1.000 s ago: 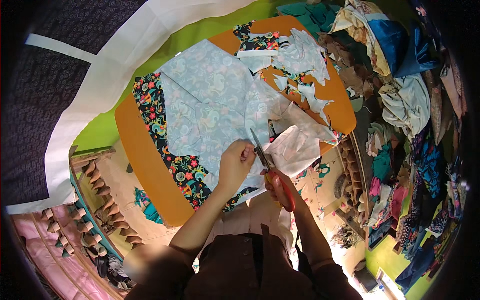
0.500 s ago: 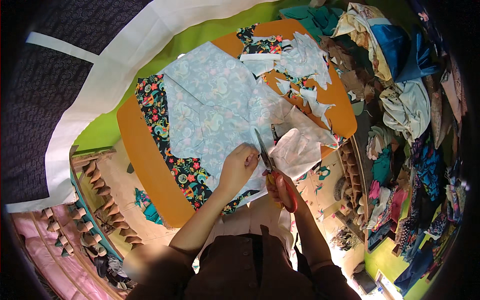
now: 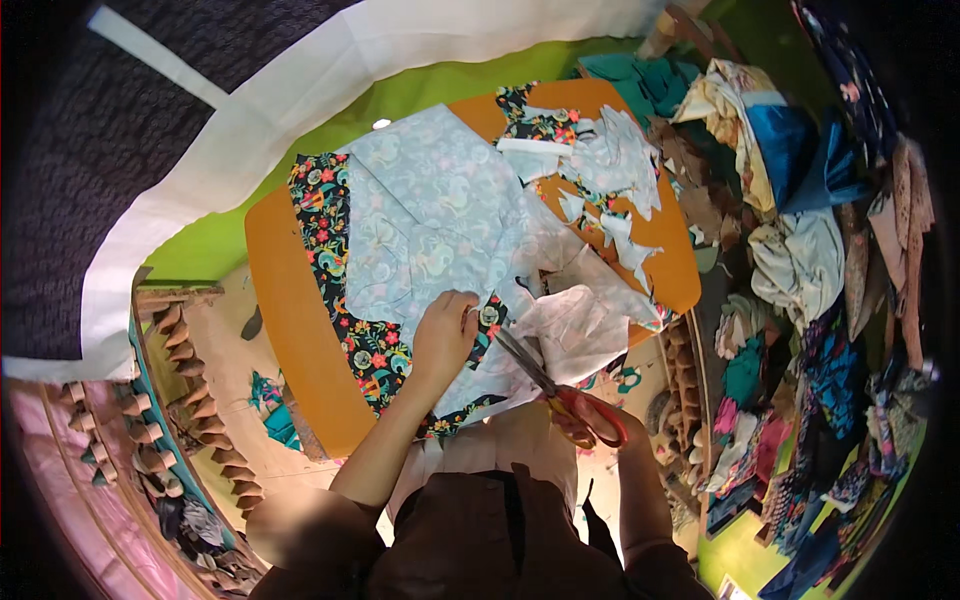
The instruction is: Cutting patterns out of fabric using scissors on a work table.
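Observation:
My left hand (image 3: 445,335) is closed at the edge of the cloth, pinching a turned-up piece of black floral fabric (image 3: 490,318). Scissors (image 3: 527,362) with red handles are in my right hand (image 3: 622,435); their blades point up and left, beside that piece. Some of my right fingers are hidden behind the handles. Under both hands spreads a large cloth (image 3: 430,200), pale side up, its dark floral side showing along the left and near edges. Pale crumpled fabric (image 3: 575,320) lies just beyond the scissors on the right.
The cloth lies on an orange-brown table (image 3: 275,300) with rounded corners. Floral and pale scraps (image 3: 610,150) cover its far right part. Piled fabrics (image 3: 800,250) line the right side. Wooden shoe-shaped forms (image 3: 210,425) stand in rows at left. Teal scraps (image 3: 280,420) lie on the floor.
My right hand and the scissors have moved right and toward me, away from my left hand. My left hand has shifted left, and a floral piece now shows turned up beside it.

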Demonstrator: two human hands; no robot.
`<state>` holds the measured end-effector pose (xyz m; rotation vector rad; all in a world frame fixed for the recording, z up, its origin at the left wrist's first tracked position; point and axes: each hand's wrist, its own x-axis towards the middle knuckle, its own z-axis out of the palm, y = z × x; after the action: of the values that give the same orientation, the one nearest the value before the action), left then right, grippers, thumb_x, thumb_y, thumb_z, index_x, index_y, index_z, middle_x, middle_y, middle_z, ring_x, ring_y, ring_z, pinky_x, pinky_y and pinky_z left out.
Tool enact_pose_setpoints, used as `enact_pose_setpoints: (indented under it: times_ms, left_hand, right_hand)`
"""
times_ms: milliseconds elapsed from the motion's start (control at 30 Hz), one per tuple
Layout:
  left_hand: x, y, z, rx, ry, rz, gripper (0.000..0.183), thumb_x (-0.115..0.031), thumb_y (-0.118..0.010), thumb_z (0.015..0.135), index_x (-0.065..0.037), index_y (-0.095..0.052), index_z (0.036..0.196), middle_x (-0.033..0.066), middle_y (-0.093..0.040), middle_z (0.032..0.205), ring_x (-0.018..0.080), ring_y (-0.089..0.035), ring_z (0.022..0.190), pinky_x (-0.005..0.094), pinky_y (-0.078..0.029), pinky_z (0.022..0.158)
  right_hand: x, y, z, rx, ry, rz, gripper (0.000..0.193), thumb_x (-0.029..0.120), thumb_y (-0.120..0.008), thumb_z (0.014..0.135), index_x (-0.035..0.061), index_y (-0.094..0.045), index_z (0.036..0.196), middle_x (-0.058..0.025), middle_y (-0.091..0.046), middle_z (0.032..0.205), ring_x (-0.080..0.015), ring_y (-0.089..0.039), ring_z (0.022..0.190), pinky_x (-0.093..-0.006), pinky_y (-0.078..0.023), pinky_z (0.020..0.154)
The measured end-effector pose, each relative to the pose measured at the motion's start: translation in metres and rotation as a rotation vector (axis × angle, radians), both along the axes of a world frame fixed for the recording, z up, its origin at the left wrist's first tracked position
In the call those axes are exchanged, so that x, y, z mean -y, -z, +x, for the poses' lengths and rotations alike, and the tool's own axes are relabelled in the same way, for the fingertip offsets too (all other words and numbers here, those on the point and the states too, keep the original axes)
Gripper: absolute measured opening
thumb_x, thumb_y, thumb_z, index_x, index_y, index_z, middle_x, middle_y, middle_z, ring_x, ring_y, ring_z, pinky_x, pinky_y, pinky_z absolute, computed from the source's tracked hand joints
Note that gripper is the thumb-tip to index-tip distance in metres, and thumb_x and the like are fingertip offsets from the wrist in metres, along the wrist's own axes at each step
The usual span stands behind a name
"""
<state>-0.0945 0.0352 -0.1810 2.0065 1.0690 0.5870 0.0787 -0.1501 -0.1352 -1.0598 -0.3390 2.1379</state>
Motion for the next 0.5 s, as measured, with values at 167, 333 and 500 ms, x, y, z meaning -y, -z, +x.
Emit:
enact_pose_setpoints:
  times_ms: [167, 333, 500]
  left_hand:
    - [0.021, -0.014, 0.022, 0.005, -0.186, 0.010, 0.012, -0.004, -0.054, 0.075, -0.002, -0.052, 0.086, 0.0141, -0.051, 0.079, 0.0301, -0.053, 0.069, 0.0370, -0.044, 0.061]
    - [0.061, -0.001, 0.050, 0.158, -0.404, -0.404, 0.038, -0.014, -0.058, 0.079, 0.003, -0.047, 0.111, 0.0100, -0.054, 0.092, 0.0147, -0.053, 0.075, 0.0268, -0.044, 0.066]
    - [0.059, 0.047, 0.074, 0.136, -0.620, -0.124, 0.050, -0.024, -0.063, 0.075, 0.010, -0.044, 0.107, 0.0137, -0.052, 0.084, 0.0172, -0.048, 0.067, 0.0285, -0.040, 0.061]
  right_hand:
    - [0.005, 0.008, 0.054, 0.014, -0.090, -0.015, 0.063, 0.059, -0.042, 0.081, 0.0095, -0.037, 0.120, 0.0041, -0.031, 0.070, -0.0022, -0.027, 0.054, -0.0144, -0.022, 0.044]
    - [-0.023, -0.006, 0.094, 0.034, -0.003, 0.002, 0.050, 0.049, -0.043, 0.085, 0.0088, -0.040, 0.115, 0.0038, -0.032, 0.068, -0.0023, -0.027, 0.052, -0.0156, -0.019, 0.043]
    - [-0.039, -0.020, 0.117, 0.158, -0.064, -0.010, 0.049, 0.048, -0.042, 0.086, 0.0094, -0.040, 0.117, 0.0035, -0.034, 0.070, -0.0028, -0.028, 0.053, -0.0165, -0.022, 0.043]
